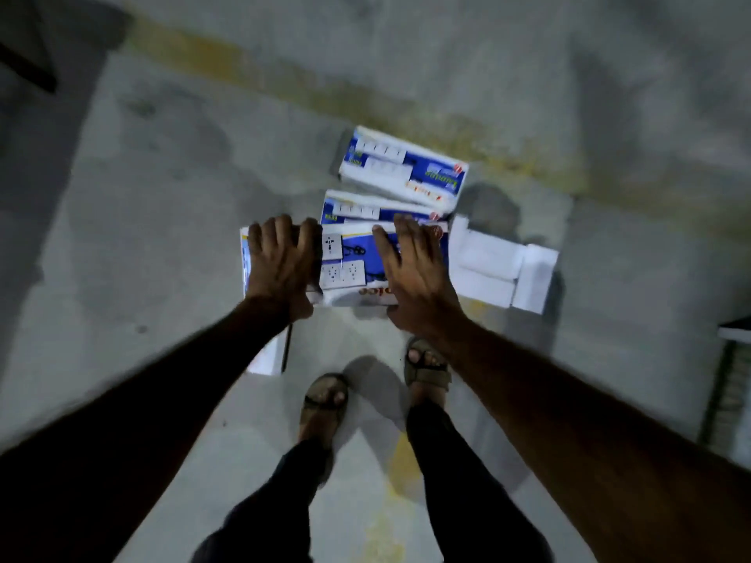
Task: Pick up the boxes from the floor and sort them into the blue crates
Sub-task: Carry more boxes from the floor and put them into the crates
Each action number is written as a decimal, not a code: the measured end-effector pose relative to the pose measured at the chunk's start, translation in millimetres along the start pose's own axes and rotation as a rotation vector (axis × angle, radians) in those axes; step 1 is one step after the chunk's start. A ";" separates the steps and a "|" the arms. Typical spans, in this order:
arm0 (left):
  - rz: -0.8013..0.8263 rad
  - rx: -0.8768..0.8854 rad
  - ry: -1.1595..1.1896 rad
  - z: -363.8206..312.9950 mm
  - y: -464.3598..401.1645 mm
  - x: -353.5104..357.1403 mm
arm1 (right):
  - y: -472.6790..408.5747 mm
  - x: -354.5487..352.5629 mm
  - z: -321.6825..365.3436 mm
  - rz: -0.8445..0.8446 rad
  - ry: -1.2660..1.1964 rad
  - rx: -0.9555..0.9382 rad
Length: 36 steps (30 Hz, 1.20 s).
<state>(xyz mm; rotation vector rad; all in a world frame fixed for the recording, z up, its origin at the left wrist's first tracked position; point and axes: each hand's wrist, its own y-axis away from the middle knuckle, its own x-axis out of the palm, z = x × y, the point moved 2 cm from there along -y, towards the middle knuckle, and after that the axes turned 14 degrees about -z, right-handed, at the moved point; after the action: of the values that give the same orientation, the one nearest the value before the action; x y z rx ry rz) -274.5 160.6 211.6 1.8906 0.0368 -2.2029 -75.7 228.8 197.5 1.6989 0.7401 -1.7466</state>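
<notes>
On the floor [162,197] just beyond your sandalled feet [325,404], both your hands rest on the nearest box [349,266]: left hand [280,266] curled over its left end, right hand [410,270] spread flat. Two more boxes [402,172] lie farther off, white foam packing [500,266] to the right.

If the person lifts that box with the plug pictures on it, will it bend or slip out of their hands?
Probably not much bending: the box with socket pictures has straight edges and flat faces, so it looks stiff. Its printed surface seems glossy, so it might be a bit slippery. The left hand and right hand hold opposite ends, which should keep it level.
</notes>
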 end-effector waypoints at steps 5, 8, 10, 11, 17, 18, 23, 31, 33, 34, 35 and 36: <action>-0.154 0.008 0.134 4.3 0.4 -198.1 | 16.8 -197.6 -19.5 -0.219 0.055 0.147; -0.268 0.071 0.215 8.3 4.7 -309.2 | 38.5 -301.0 -31.5 -0.335 0.101 0.164; -0.324 0.152 0.250 8.1 13.5 -380.6 | 62.4 -370.2 -36.6 -0.411 0.130 0.210; -0.343 0.195 0.265 6.2 18.6 -413.3 | 74.8 -402.7 -37.7 -0.446 0.159 0.235; -0.512 0.509 0.410 -38.8 46.5 -552.3 | 163.5 -535.3 -57.3 -0.614 0.382 0.362; -0.540 0.572 0.395 -55.6 54.6 -572.3 | 183.6 -556.4 -61.6 -0.643 0.414 0.399; -0.639 0.781 0.398 -152.2 111.4 -648.7 | 287.9 -628.8 -77.2 -0.706 0.582 0.571; -0.819 1.181 0.510 -314.6 191.1 -720.1 | 459.9 -680.5 -112.9 -0.619 0.734 0.931; -0.851 1.242 0.510 -359.0 210.6 -732.4 | 502.1 -687.5 -124.1 -0.619 0.770 0.979; -0.858 1.270 0.511 -382.4 221.7 -737.9 | 523.5 -690.7 -128.8 -0.618 0.793 1.006; -0.872 1.296 0.515 -407.2 233.2 -743.8 | 546.4 -694.0 -134.9 -0.620 0.822 1.033; -0.878 1.322 0.516 -432.2 244.7 -749.9 | 570.8 -697.6 -142.1 -0.620 0.846 1.056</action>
<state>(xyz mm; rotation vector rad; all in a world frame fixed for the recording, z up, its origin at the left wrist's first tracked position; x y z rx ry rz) 294.7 119.7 906.7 3.6970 -0.8496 -2.2657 451.9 -29.9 895.6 3.3334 0.7741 -1.9266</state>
